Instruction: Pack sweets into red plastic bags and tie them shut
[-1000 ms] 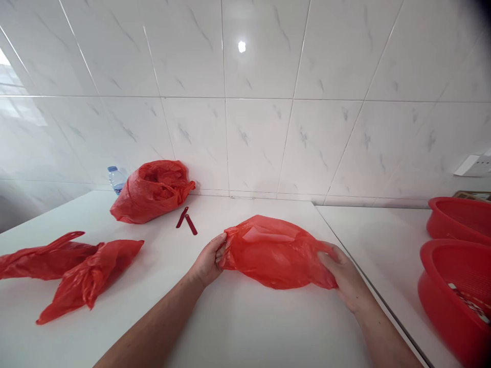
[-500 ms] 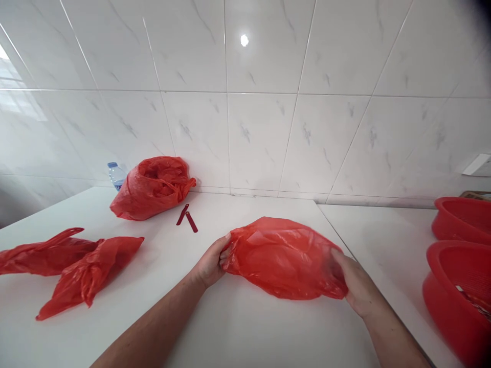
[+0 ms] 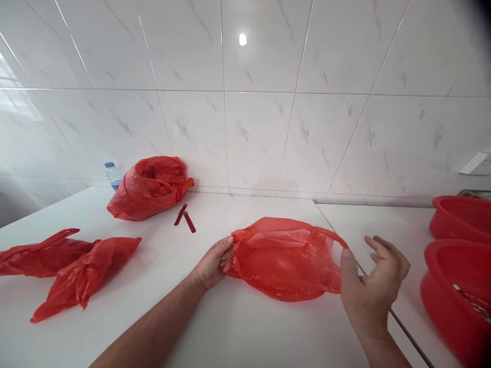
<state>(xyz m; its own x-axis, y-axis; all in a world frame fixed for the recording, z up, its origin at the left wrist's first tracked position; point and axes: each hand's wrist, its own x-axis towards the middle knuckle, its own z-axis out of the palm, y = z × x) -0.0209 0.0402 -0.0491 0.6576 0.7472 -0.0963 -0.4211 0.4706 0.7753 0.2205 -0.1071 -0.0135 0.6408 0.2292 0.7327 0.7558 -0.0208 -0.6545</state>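
Note:
A thin red plastic bag [image 3: 284, 260] lies puffed out above the white tabletop in front of me. My left hand [image 3: 217, 260] grips its gathered left end between thumb and curled fingers. At the other end, a handle loop of the bag stretches toward my right hand [image 3: 370, 283]. That hand has its fingers spread apart and its thumb against the loop, with nothing clasped in the palm. Whatever is inside the bag, if anything, cannot be made out.
Two knotted red bags [image 3: 88, 271] lie at the left. Behind them sit a fuller red bag [image 3: 149, 189] and a clear bottle [image 3: 113, 176]. Two dark red strips [image 3: 189, 222] lie near the wall. Red plastic baskets [image 3: 441, 286] stand at the right, beyond a table seam.
My right hand has let go of the bag's right end and opened, moving a little to the right. The handle loop now shows. My left hand keeps its grip.

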